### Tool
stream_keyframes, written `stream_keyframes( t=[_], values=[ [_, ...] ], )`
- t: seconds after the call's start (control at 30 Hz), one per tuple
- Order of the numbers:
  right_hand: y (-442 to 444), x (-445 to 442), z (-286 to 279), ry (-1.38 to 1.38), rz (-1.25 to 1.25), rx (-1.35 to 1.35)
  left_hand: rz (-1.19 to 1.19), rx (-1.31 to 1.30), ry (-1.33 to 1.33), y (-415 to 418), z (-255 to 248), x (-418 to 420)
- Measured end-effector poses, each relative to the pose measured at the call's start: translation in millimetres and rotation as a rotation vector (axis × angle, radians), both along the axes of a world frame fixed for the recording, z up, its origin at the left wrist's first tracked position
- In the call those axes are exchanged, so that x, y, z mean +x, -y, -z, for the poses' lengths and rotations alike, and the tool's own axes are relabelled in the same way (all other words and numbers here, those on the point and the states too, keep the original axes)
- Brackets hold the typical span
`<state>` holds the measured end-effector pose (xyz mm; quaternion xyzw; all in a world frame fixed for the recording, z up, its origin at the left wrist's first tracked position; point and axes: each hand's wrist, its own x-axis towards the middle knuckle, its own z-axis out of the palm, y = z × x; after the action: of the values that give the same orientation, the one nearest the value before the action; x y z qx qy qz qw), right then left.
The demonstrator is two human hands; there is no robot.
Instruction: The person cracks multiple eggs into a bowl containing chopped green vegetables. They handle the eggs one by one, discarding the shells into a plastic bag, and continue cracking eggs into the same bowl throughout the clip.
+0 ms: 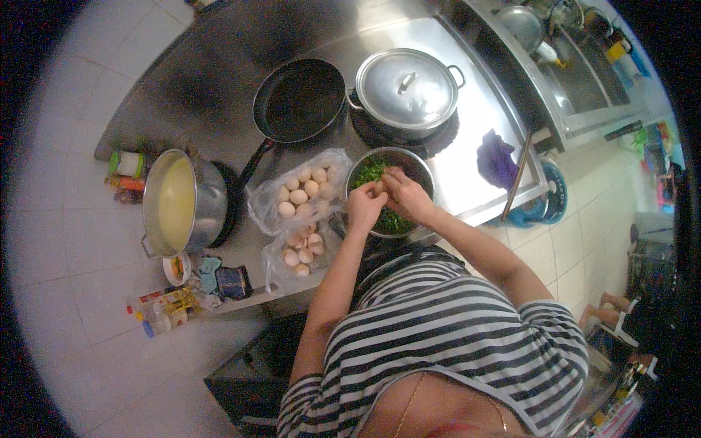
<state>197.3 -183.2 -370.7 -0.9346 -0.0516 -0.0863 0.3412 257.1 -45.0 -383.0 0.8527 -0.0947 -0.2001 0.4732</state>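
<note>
My left hand [367, 207] and my right hand [406, 196] meet over a round metal pot [430, 180]. Their fingertips close around what looks like an egg [379, 188], mostly hidden by the fingers. Chopped green herbs [372, 171] lie inside the pot, below my hands. To the left, a clear plastic bag [260, 211] holds several whole eggs [298, 196]. Nearer to me, a second plastic bag [274, 274] contains several eggshells [305, 255], some visibly broken.
Behind the pot are a black frying pan [298, 101] and a lidded aluminium pot [405, 87]. A large pot of yellowish content [176, 202] stands left, near bottles [170, 312]. A purple cloth [495, 156] and wooden chopsticks [516, 178] lie right on the steel counter [465, 191].
</note>
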Motion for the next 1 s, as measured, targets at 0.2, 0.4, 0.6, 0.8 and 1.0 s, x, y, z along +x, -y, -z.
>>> stream_keyframes(
  t=[0.2, 0.4, 0.6, 0.8, 1.0],
  values=[
    [4.7, -2.7, 0.2, -0.041, 0.004, 0.066, 0.065, -0.046, 0.015, 1.9, -2.4, 1.8],
    [34.9, -6.8, -25.1, -0.054, -0.202, -0.22, 0.257, 0.008, 0.186, -18.0, -9.0, 13.4],
    [39.1, -1.6, -56.1, -0.001, -0.14, -0.234, 0.353, 0.136, 0.708, -11.9, -54.4, 6.5],
    [11.2, 12.5, -44.9, -0.213, -0.172, 0.523, 0.096, -0.245, -0.015, -37.3, -42.4, -3.1],
    [-90.7, 31.5, -37.8, -0.276, -0.417, 0.439, -0.275, -0.328, -0.097, -140.5, -42.4, -31.7]
  ],
)
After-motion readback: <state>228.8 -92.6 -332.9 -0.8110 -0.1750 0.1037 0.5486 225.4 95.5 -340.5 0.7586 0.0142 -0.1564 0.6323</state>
